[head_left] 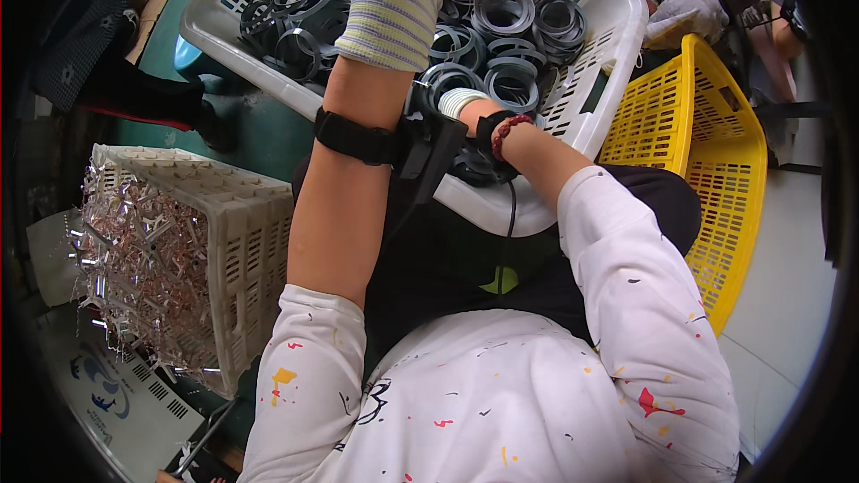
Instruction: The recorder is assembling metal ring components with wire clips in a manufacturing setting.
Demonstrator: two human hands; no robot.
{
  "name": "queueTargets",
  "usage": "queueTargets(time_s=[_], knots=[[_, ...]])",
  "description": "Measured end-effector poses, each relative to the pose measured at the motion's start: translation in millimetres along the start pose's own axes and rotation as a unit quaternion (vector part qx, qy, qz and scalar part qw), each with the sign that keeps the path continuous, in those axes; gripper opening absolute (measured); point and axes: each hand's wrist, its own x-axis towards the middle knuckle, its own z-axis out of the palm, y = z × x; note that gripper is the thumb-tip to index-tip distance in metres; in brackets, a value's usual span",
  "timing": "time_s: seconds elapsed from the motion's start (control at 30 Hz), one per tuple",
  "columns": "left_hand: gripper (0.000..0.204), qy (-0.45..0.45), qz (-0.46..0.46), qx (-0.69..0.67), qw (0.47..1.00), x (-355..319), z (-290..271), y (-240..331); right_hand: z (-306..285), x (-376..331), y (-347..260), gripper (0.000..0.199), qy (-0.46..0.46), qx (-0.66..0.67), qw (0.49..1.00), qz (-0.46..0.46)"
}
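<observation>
Workspace crowded with slotted plastic crates on a dim floor. White laundry-style basket point(608, 54), tilted toward the person's lap, holds dark grey coiled bands point(501, 13), smooth and ring-shaped. Left hand point(394, 0) in a striped knit glove reaches in; its fingers are cut off at the top edge, grip unreadable. Right hand point(458, 100) is buried among the coils, fingers hidden. Yellow basket point(716, 152) right; white crate point(242, 241) of shiny metal scraps point(134, 250) left.

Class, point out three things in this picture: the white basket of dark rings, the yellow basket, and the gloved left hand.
White basket point(586, 94), head view: right slotted wall.
Yellow basket point(716, 152), head view: slotted side wall.
Left hand point(394, 0), head view: back of striped glove.
</observation>
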Motion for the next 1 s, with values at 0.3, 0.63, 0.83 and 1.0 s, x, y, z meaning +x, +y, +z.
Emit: queueTargets(time_s=[0.3, 0.63, 0.83, 1.0], knots=[[0.031, -0.017, 0.103, 0.128, 0.986, 8.2, -22.2, -32.6, -213.0, -124.1, -68.7, 0.034, 0.124, 0.022, 0.987, -0.104], [0.028, -0.075, -0.005, 0.215, 0.974, 31.2, 66.8, 3.7, -257.9, -249.9, 18.5, 0.032, 0.279, 0.628, 0.705, -0.175], [0.026, -0.033, 0.075, 0.268, 0.960, 2.7, 60.2, 5.0, -281.0, -256.7, 17.4, 0.043, 0.336, 0.646, 0.649, -0.221], [0.026, -0.056, 0.064, 0.275, 0.958, 7.4, 63.0, -12.5, -286.3, -264.0, 14.7, 0.031, 0.377, 0.614, 0.659, -0.217]])
